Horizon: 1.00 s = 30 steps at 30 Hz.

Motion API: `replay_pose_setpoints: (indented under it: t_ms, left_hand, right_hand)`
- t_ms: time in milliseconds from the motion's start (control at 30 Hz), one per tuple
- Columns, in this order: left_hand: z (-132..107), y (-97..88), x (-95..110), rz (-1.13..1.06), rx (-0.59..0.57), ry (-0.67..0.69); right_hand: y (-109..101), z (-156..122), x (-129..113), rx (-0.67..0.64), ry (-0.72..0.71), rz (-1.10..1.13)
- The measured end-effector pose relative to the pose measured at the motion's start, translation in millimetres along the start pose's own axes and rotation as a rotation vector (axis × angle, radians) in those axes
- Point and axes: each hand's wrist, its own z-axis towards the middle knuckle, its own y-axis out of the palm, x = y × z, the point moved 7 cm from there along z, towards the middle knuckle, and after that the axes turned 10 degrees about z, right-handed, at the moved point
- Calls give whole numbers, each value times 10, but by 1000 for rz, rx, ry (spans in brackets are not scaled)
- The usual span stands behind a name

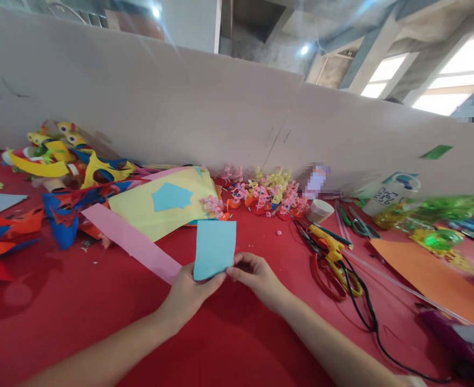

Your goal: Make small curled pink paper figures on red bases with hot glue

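A light blue piece of paper (215,248) is held upright above the red table (221,333), roughly in the middle of the view. My left hand (188,293) grips its lower edge, with the thumb in front and the other fingers mostly hidden behind. At the lower right corner, my right hand (257,277) pinches the paper between thumb and forefinger. Left of the paper, a pink paper strip (136,242) runs up to a stack of pale yellow sheets (140,215), on which a blue paper cutout (171,198) lies.
Scissors (325,269), a yellow glue gun (329,244) and its black cord lie to the right, near an orange sheet (430,274). Small pink and yellow curled paper pieces (261,196) cluster at the back. Colourful paper crafts (63,156) pile up on the left. A white partition (160,102) stands behind.
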Motion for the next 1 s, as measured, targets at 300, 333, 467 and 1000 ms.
replay_pose_setpoints:
  t_ms: [300, 333, 467, 1000]
  left_hand:
    - [13, 36, 1, -36, -48, 18]
    - [12, 40, -10, -35, -52, 16]
    - [5, 52, -28, -42, -65, 11]
    - [-5, 57, 16, -36, -78, 33]
  right_hand:
    - [4, -4, -36, 41, -14, -75]
    - [7, -3, -33, 36, -19, -74]
    - [13, -6, -29, 29, -35, -63]
    - [20, -4, -18, 38, -10, -34]
